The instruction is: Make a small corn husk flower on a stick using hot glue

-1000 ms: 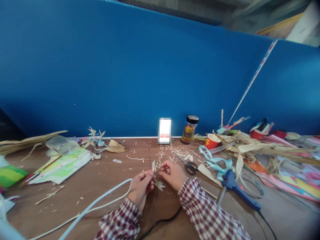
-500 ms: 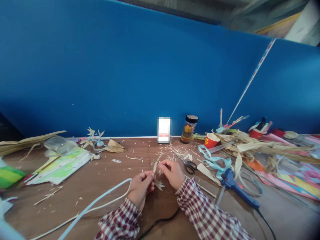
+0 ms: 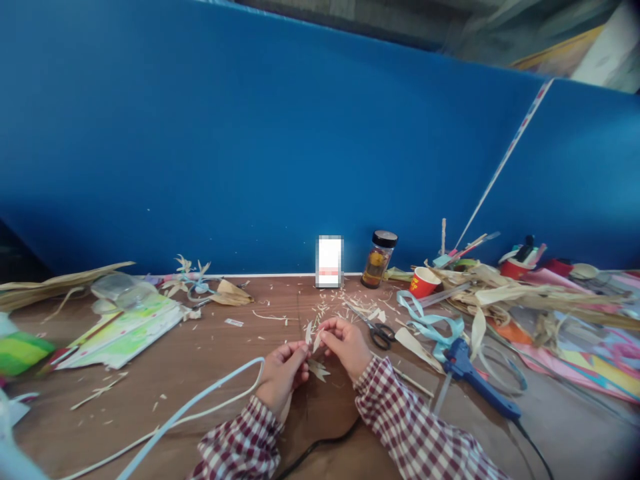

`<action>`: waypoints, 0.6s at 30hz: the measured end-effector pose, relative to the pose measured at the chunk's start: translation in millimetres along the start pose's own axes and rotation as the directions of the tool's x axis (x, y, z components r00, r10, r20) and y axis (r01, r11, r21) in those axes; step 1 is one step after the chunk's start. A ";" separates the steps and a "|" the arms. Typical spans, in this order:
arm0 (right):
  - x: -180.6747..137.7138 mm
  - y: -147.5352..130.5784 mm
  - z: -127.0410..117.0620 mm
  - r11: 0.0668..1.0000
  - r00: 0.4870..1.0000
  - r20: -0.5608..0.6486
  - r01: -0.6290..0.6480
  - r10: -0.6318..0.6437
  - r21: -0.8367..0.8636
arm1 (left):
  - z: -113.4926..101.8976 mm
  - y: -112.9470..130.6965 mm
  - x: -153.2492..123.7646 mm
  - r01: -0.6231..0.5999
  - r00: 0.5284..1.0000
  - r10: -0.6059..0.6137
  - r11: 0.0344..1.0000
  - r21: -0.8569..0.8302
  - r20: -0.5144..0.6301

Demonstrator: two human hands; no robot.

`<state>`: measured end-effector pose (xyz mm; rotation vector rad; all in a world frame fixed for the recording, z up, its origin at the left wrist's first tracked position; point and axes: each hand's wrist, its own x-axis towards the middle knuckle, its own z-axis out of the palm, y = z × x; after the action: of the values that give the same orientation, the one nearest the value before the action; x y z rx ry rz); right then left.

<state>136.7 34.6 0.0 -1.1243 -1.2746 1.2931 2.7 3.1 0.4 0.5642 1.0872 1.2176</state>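
Observation:
My left hand [image 3: 283, 372] and my right hand [image 3: 347, 345] meet over the middle of the brown table [image 3: 210, 360], both in red-and-white checked sleeves. Their fingertips pinch small pale husk pieces [image 3: 313, 338] held upright between them. Below the fingers hangs or lies a star-shaped cut husk piece [image 3: 318, 369]; I cannot tell if it touches the table. Black-handled scissors [image 3: 376, 329] lie just right of my right hand. A blue glue gun [image 3: 475, 379] lies further right.
A blue partition wall stands behind the table. A white card [image 3: 330, 261], a black-lidded jar [image 3: 379, 259] and a red paper cup [image 3: 423, 282] stand at the back. Dried husks and ribbon [image 3: 430, 325] pile up right. Green papers [image 3: 123, 330] lie left; a pale blue cord [image 3: 200, 400] curves near.
My hands stay in the same place. The right fingers have shifted slightly on the small husk pieces, which now stand a little closer together.

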 end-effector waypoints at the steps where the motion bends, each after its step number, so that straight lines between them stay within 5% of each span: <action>1: 0.2 0.5 0.0 1.000 1.000 0.004 -0.004 0.004 0.019 | 0.0 0.1 -0.1 0.002 1.000 -0.002 1.000 -0.006 0.000; 18: -0.9 2.7 4.7 0.995 0.997 -0.002 0.078 -0.078 0.062 | 0.5 1.2 1.1 0.018 1.000 -0.018 1.000 -0.023 -0.014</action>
<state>132.0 33.2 -2.6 -1.0211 -1.2581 1.2662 2.6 4.5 1.3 0.5281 1.0870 1.2184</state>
